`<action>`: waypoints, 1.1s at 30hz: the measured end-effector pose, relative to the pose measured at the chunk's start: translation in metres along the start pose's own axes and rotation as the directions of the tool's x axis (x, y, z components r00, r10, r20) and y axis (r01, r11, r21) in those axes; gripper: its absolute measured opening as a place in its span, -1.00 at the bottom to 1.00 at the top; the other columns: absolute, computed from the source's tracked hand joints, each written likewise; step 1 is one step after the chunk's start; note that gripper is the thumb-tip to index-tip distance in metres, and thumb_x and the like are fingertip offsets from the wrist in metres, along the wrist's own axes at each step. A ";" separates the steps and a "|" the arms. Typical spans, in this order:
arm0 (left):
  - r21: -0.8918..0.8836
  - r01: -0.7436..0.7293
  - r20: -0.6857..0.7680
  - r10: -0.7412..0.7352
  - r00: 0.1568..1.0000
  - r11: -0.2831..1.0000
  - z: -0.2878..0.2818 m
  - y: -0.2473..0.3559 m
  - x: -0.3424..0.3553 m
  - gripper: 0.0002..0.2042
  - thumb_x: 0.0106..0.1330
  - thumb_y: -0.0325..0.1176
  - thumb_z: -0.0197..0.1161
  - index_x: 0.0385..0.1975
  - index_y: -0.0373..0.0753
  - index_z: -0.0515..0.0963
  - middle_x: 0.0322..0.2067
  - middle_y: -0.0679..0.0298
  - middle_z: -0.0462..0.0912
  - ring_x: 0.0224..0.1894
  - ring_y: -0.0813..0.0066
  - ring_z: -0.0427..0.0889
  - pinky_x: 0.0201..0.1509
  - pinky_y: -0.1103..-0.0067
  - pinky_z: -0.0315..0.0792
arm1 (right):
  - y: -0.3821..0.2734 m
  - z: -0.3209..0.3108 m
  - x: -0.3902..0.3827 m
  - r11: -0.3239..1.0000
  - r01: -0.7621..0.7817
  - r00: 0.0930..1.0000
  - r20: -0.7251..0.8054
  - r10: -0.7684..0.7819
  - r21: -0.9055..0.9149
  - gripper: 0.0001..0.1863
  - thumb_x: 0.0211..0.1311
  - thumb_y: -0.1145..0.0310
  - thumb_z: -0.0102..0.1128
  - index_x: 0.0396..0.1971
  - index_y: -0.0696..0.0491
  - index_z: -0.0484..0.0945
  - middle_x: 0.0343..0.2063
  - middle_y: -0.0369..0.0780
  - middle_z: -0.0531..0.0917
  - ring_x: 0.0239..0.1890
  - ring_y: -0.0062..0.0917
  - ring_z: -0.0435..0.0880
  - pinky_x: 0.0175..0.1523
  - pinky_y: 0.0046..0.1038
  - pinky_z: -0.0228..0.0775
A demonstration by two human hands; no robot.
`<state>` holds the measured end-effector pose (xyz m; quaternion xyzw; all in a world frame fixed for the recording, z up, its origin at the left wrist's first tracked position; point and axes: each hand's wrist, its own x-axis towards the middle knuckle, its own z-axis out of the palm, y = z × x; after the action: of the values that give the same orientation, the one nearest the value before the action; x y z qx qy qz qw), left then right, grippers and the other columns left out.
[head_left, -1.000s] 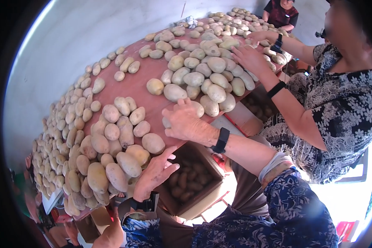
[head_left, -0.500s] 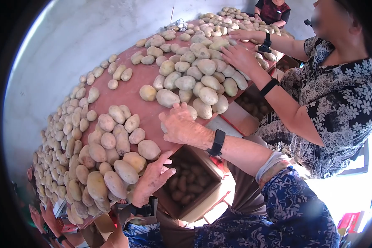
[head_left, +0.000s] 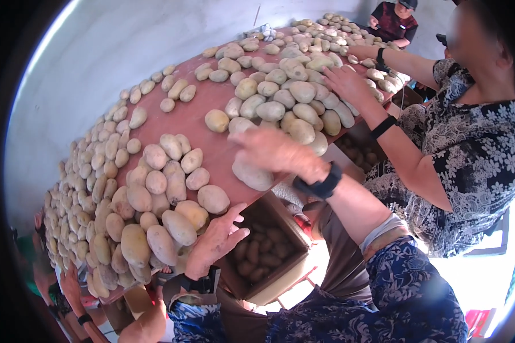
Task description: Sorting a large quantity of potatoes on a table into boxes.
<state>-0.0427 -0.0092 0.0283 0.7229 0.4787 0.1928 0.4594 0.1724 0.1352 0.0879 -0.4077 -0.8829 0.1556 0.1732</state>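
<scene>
My right hand (head_left: 272, 150), blurred by motion, is closed around a large pale potato (head_left: 252, 174) near the table's front edge. Its fingertips are smeared, and another potato (head_left: 241, 126) lies just beyond them. At the near edge, my left hand (head_left: 217, 241) rests against the left heap of potatoes (head_left: 157, 237), fingers stretched out and apart, with nothing in it. To the right, another heap of potatoes (head_left: 286, 94) lies in front of a co-worker in a black-and-white patterned top, whose hands (head_left: 349, 86) touch it.
A cardboard box (head_left: 294, 251) holding potatoes stands below the table edge, between my arms. Small potatoes line the far side of the reddish table (head_left: 197, 123) by the wall. Another person (head_left: 396, 23) sits at the far end; other hands (head_left: 71, 288) show at lower left.
My right hand has moved right and slightly nearer, and the large potato under it now shows more fully. My left hand stays by the left heap. The view has shifted slightly.
</scene>
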 end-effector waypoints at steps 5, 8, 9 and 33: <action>0.023 -0.019 -0.003 0.019 1.000 1.000 -0.002 -0.001 0.001 -0.39 0.34 -0.17 0.19 0.34 -0.24 0.21 -0.01 -0.20 0.57 -0.16 0.01 0.70 -0.03 0.34 0.52 | 0.029 -0.045 -0.008 0.999 -0.046 0.998 -0.050 0.045 -0.019 -0.69 0.15 0.36 0.18 -0.08 0.06 0.59 -0.21 -0.01 0.67 -0.10 -0.12 0.65 -0.02 -0.13 0.49; 0.015 -0.014 0.010 0.014 1.000 1.000 -0.005 0.008 0.001 -0.40 0.35 -0.16 0.18 0.34 -0.25 0.21 -0.02 -0.20 0.57 -0.16 0.02 0.69 -0.01 0.35 0.51 | 0.043 -0.033 -0.011 0.999 -0.015 1.000 0.027 0.016 -0.043 -0.65 0.09 0.46 0.27 -0.05 0.07 0.59 -0.15 -0.07 0.65 -0.04 -0.16 0.62 0.08 -0.22 0.47; 0.011 -0.006 0.009 0.006 1.000 1.000 -0.005 0.009 0.000 -0.40 0.35 -0.16 0.18 0.34 -0.25 0.21 -0.02 -0.20 0.57 -0.16 0.02 0.69 -0.01 0.35 0.51 | 0.041 -0.029 -0.013 0.998 0.000 0.997 0.077 0.005 -0.070 -0.61 0.06 0.48 0.28 -0.03 0.05 0.59 -0.13 -0.09 0.64 -0.02 -0.17 0.60 0.11 -0.23 0.45; 0.027 -0.025 -0.026 0.026 0.999 0.999 0.000 0.002 0.003 -0.40 0.31 -0.24 0.24 0.34 -0.18 0.24 -0.08 -0.01 0.62 -0.25 0.39 0.61 -0.07 0.50 0.48 | 0.033 -0.012 -0.009 0.988 0.042 0.999 0.003 -0.042 -0.149 -0.46 -0.19 0.50 0.37 -0.07 0.02 0.50 -0.10 -0.11 0.49 0.03 -0.15 0.51 0.10 -0.25 0.45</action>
<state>-0.0399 -0.0071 0.0296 0.7324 0.4779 0.2019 0.4410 0.2048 0.1499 0.0833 -0.4010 -0.9004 0.0855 0.1454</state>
